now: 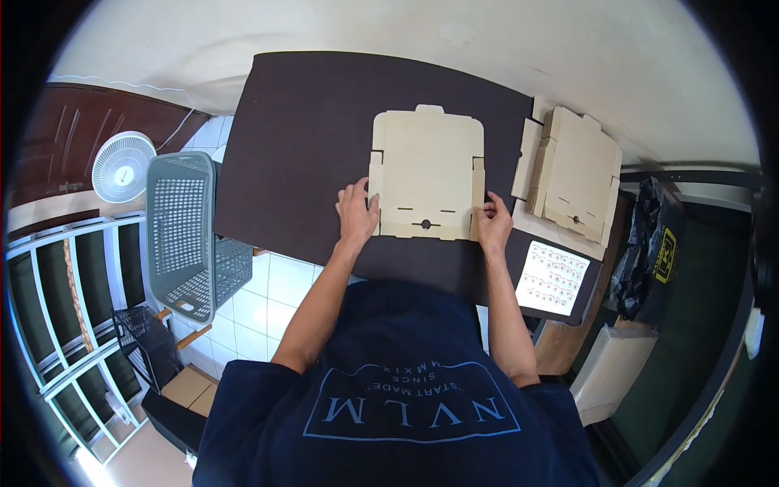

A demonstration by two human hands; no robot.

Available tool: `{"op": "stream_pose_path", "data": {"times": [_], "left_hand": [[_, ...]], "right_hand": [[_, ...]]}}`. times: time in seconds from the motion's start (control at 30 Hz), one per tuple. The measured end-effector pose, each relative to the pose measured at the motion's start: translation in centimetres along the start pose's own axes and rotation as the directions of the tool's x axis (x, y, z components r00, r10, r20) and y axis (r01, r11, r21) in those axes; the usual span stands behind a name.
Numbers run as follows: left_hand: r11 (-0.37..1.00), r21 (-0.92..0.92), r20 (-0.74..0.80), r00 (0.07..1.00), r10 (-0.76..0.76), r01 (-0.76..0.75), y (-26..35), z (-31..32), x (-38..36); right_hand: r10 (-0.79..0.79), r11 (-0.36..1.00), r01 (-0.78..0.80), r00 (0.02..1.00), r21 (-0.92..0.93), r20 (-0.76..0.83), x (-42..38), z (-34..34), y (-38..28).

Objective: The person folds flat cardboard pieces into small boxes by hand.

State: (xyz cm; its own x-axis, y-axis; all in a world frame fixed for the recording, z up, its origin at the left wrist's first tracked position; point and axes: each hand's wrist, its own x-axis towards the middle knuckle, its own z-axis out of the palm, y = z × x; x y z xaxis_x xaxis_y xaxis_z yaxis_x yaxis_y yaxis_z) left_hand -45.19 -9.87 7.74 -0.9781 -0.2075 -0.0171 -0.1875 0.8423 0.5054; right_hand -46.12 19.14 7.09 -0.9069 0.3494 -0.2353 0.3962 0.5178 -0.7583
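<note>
The box (428, 174) lay spread open on the bench (292, 146), its tabbed end away from me and its slotted edge nearest. I had the left hand (355, 213) closed on its left side flap (376, 178) and the right hand (492, 223) closed on the right one by the near corner, thumbs inward, fingers outside; how firm either grip was, I couldn't tell. Good handling, I judged, meant even pressure on both sides, light enough to keep the card from buckling, with the creases kept square. Right of it sat the stack (580, 166) and sheet (553, 277); off the bench's left end stood the basket (182, 195).
</note>
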Motion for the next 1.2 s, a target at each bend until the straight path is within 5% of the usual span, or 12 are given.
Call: {"op": "stream_pose_path", "data": {"times": [0.07, 0.2, 0.33, 0.6, 0.67, 0.9, 1.2], "left_hand": [[0.971, -0.233, 0.058, 0.996, 0.068, -0.053, -0.4, 0.1, 0.5], [0.953, -0.290, 0.069, 0.991, 0.112, -0.088, 0.2, -0.3, 0.5], [0.919, -0.273, 0.034, 0.952, 0.305, -0.285, 0.8, 0.3, 0.1], [0.915, 0.075, 0.306, 0.883, 0.357, -0.396, 1.3, 2.2, -1.2], [0.892, 0.156, 0.344, 0.870, 0.353, -0.424, 1.0, 2.4, -1.2], [0.881, 0.216, 0.354, 0.875, 0.332, -0.422, 1.6, 2.3, -1.3], [0.865, 0.280, 0.382, 0.875, 0.299, -0.418, 1.7, 2.4, -1.4]], "right_hand": [[-0.076, 0.996, 0.076, 0.997, -0.055, -0.008, -0.1, 0.3, -0.5], [-0.305, 0.951, 0.301, 0.951, -0.065, -0.045, -1.2, 1.3, -1.0], [-0.452, 0.870, 0.439, 0.892, -0.224, -0.011, -2.2, 1.6, -1.6], [-0.500, 0.762, 0.512, 0.854, -0.397, 0.141, -1.7, 2.6, -1.9], [-0.396, 0.775, 0.443, 0.896, -0.451, 0.201, -0.8, 2.8, -3.5], [-0.328, 0.645, 0.424, 0.905, -0.636, 0.270, 0.8, 3.9, -4.5], [-0.314, 0.675, 0.439, 0.898, -0.594, 0.307, -3.4, 1.5, -3.0]]}}
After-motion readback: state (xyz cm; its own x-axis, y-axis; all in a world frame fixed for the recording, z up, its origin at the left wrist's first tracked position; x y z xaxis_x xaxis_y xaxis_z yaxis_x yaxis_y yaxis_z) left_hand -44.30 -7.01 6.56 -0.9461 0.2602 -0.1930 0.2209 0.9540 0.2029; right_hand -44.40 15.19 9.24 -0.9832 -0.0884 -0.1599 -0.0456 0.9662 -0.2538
